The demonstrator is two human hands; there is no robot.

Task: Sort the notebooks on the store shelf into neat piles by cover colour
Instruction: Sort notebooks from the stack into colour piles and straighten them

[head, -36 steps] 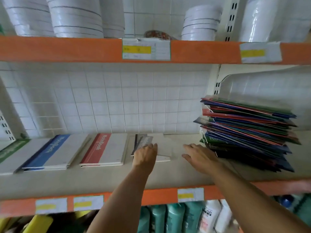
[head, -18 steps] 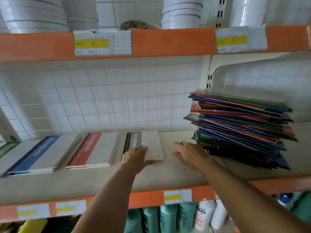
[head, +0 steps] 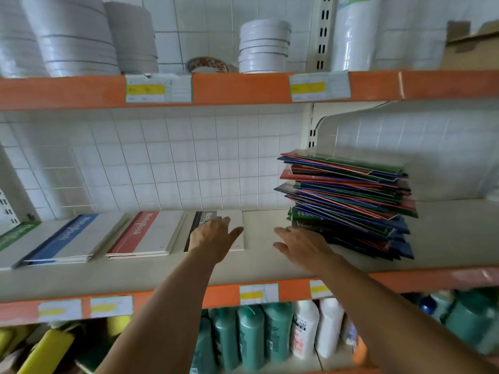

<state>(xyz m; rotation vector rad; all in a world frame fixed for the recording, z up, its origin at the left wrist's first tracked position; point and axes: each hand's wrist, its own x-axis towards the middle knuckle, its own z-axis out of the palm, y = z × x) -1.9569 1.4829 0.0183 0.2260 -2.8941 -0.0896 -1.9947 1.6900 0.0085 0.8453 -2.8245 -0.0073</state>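
Orange-edged, the shelf [head: 151,279] already carried four started piles along the lower left of the frame: green pile [head: 16,236], blue pile [head: 67,238], red pile [head: 145,233] and black notebook [head: 232,228]. Your left hand [head: 213,236] lay flat on the black one, fingers released; your right hand [head: 302,244], also open, reached toward the mixed stack [head: 348,201] at centre right. Most sorting, by my reckoning, remained.
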